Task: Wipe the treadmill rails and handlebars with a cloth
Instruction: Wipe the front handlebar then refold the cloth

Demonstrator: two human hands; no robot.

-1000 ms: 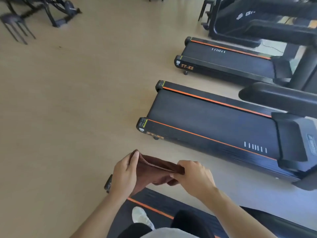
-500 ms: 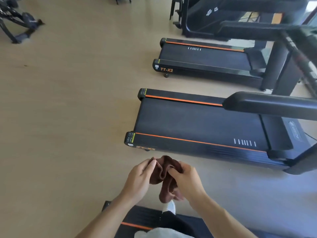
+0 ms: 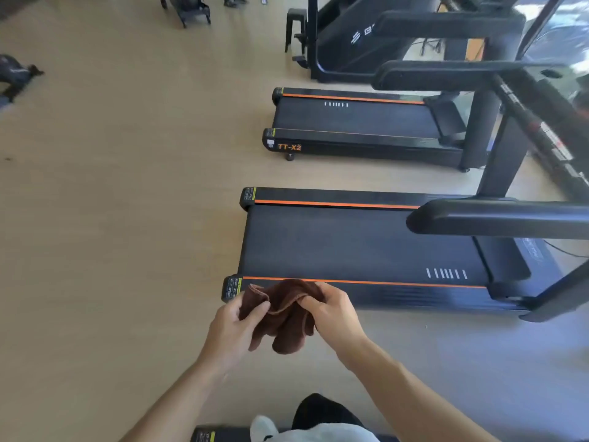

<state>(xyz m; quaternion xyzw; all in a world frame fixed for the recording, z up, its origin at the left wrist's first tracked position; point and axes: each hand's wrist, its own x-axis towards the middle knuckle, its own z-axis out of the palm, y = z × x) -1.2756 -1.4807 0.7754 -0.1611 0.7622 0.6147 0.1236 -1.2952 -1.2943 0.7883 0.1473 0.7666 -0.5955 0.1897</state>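
Low in the view, both bare forearms reach forward from about 6 o'clock and meet in front of the body, the left hand (image 3: 234, 330) and the right hand (image 3: 333, 314) facing each other. Each hand has its fingers curled round a bunched brown cloth (image 3: 282, 317), pinching its folded upper edge while the rest hangs loose between them. Just past the cloth, at 12 o'clock, runs the near side rail (image 3: 398, 293) of the closest treadmill (image 3: 350, 244), its handlebar (image 3: 497, 220) at 2 o'clock, with bare floor (image 3: 111, 218) open toward 9 o'clock.
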